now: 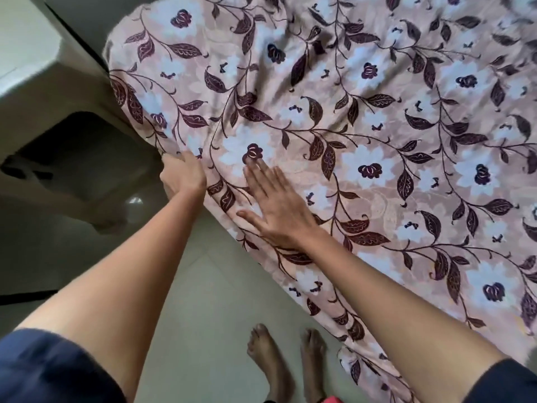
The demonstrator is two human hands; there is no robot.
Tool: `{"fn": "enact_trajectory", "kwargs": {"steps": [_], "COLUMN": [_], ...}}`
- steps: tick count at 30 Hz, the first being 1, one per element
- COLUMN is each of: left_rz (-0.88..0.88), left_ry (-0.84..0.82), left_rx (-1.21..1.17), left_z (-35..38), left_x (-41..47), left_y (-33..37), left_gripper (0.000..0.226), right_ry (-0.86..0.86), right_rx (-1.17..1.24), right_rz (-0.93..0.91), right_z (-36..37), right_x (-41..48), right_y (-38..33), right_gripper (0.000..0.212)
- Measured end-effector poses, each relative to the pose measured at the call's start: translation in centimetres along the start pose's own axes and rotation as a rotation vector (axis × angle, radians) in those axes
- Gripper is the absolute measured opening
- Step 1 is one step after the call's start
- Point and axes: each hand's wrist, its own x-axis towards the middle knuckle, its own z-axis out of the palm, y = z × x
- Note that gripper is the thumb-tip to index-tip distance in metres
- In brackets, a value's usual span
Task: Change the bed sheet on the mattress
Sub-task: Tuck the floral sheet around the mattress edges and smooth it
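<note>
Head view: pink, purple-flowered fabric bed sheet [363, 126] fills centre and right of frame; left hand [183, 174] grips its edge, right hand [277, 206] presses it flat-palmed. Pulling taut against that palm should smooth wrinkles.

A flowered bed sheet [363, 135] is lying spread over the mattress.
The cloth is showing a dusty pink ground with pale blue flowers, dark purple buds and leafy vines. It is wrinkling softly across the far part and hanging down over the near edge and the rounded corner; the mattress is lying hidden under it.
</note>
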Motion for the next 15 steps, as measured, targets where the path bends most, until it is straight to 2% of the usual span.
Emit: {"fn": "enact_trajectory", "kwargs": {"steps": [2, 4, 7, 10, 15], "left_rz": [0.041, 0.091, 0.116, 0.021, -0.078], "left_ry": [-0.004, 0.037, 0.080, 0.122, 0.093], "left_rx": [-0.027, -0.018, 0.044, 0.017, -0.017], "left_z": [0.7, 0.7, 0.8, 0.7, -0.2], "left_x": [0.9, 1.7, 2.9, 3.9, 4.7], "left_y": [2.4, 3.5, 4.4, 4.4, 3.7], "left_gripper": [0.054, 0.058, 0.041, 0.030, 0.024], "right_ry": [0.047, 0.001, -0.052, 0.052, 0.032], "right_rx": [0.016, 0.005, -0.013, 0.014, 0.044], "right_rz": [0.233, 0.478, 0.660, 0.572, 0.113], "right_z": [-1.2, -2.4, -2.9, -2.3, -1.4], "right_x": [0.4, 0.1, 1.6, 6.2, 10.3], "right_y": [4.6, 8.7, 11.0, 8.7, 1.0], "right_gripper": [0.075, 0.081, 0.089, 0.085, 0.083]}}
